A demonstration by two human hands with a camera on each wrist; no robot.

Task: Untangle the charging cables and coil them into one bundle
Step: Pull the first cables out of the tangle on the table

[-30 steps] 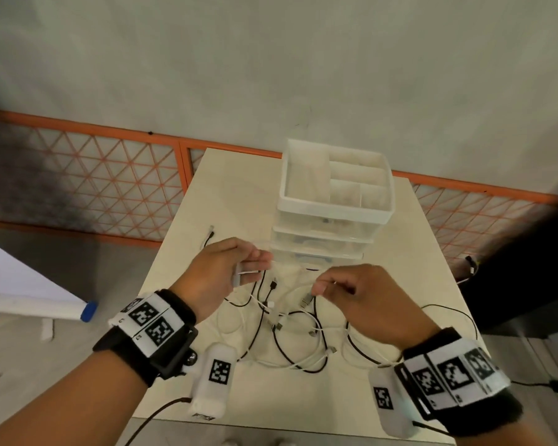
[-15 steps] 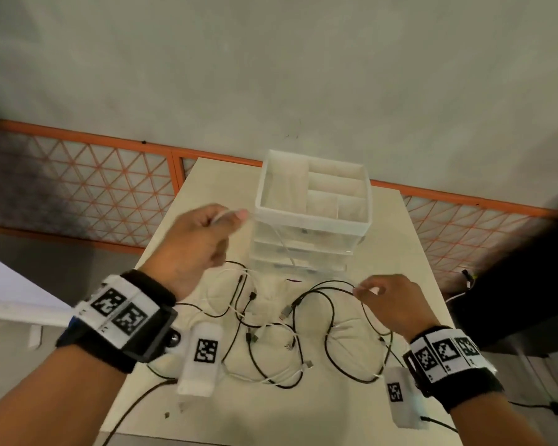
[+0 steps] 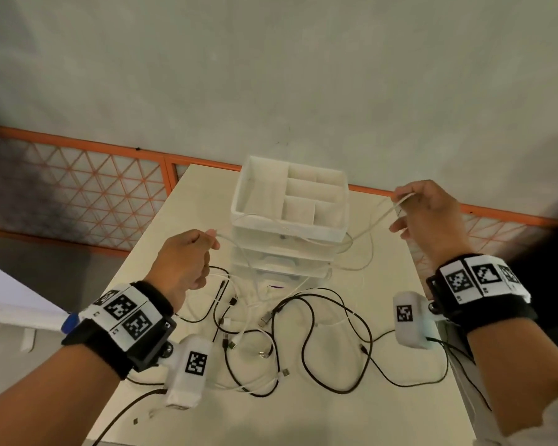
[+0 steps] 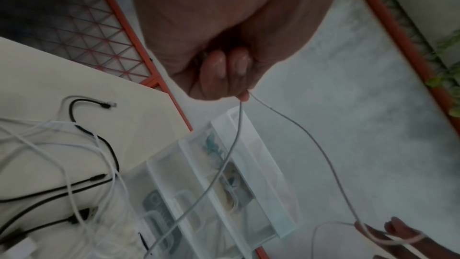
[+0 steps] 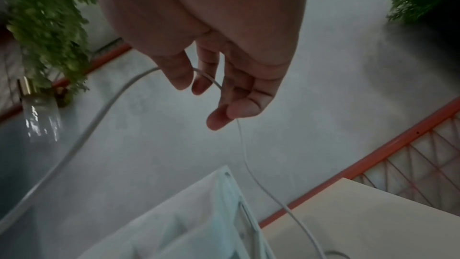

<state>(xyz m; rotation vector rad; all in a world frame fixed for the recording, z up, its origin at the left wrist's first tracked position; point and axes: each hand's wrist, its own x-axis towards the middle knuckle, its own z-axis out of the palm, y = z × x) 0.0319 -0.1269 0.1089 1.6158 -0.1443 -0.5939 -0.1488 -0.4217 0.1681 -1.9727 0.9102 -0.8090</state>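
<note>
A white cable (image 3: pixel 303 240) stretches in the air between my two hands, sagging in front of the drawer unit. My left hand (image 3: pixel 187 259) pinches one part of it at the left of the unit; the cable (image 4: pixel 311 139) leaves its fingertips (image 4: pixel 242 96). My right hand (image 3: pixel 422 214), raised at the right, holds the cable (image 5: pixel 245 155) between thumb and fingers, with a loop over the fingers (image 5: pixel 199 84). A tangle of black and white cables (image 3: pixel 271 336) lies on the table below.
A white plastic drawer unit (image 3: pixel 290 220) with an open divided top stands mid-table. The cream table (image 3: pixel 351 413) ends at an orange mesh fence (image 3: pixel 78 188). Green plants (image 5: pixel 44 17) and a glass bottle (image 5: pixel 40 113) show in the right wrist view.
My right hand rose from the table and moved right, drawing the white cable up and taut. My left hand dropped a little. The hands are now far apart.
</note>
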